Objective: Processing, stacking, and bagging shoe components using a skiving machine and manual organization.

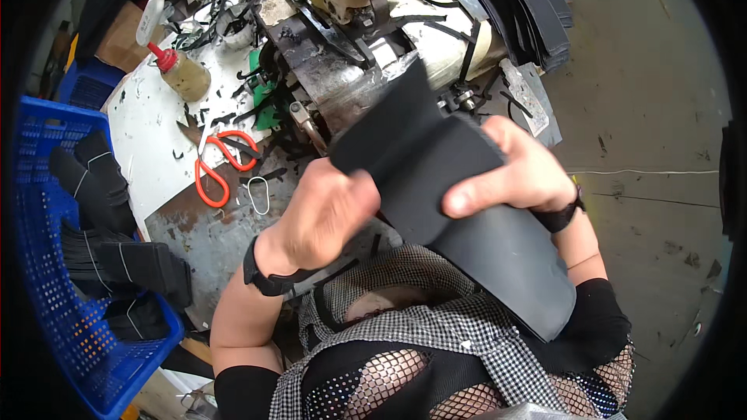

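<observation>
A bent black sheet of smooth, leather-like material (502, 253), possibly several layers, spans the space between my hands. My right hand (521, 171) grips its right side, thumb pressed flat on top and fingers hidden beneath. At the left edge my left hand (327, 214) is curled closed on the raised upper flap (393, 124); motion smears its fingers a little. The upper flap stands tilted toward the machine, while the lower part curves down toward my right forearm. Just beyond it is the worn metal bed of a machine (311, 54).
Orange-handled scissors (212, 175), a white loop (257, 194) and a red-capped bottle (183, 74) lie or stand on the left. A blue basket (47, 288) holds tied black bundles (128, 264). Black scraps litter the table; stacked black sheets (517, 8) hang at the far right.
</observation>
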Motion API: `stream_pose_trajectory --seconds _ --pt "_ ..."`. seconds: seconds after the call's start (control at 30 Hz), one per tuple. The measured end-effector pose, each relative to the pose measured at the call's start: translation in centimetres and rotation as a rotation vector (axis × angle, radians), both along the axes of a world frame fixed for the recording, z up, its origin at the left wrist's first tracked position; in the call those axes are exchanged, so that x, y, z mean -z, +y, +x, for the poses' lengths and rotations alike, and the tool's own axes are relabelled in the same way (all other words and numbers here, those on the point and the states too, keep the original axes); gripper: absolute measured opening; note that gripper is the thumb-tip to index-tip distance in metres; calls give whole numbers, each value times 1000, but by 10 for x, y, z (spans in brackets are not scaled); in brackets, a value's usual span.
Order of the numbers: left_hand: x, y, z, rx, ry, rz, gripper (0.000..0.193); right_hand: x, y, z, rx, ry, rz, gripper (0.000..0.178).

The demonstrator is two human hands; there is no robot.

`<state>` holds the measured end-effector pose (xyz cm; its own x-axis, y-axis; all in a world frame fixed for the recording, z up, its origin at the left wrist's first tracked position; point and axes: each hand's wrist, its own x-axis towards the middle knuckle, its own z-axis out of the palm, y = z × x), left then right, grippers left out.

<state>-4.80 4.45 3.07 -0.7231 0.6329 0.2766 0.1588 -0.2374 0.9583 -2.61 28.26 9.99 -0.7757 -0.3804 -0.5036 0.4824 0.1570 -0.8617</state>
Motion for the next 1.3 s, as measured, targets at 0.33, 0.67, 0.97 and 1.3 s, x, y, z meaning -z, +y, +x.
stream_pose_trajectory --seconds 0.33,0.67,0.97,1.3 --pt "55 -16 -11 -513 -450 -251 32 34 -21 -23 183 -201 -141 20" --pt "-23 15 -14 -147 451 -140 60 -16 23 -2 1 111 88 25" --pt "70 -7 14 -556 -513 -112 34 50 -12 -9 -28 -83 -143 23" --pt "32 -8 -23 -383 -700 17 29 41 3 -40 145 -112 -152 16"
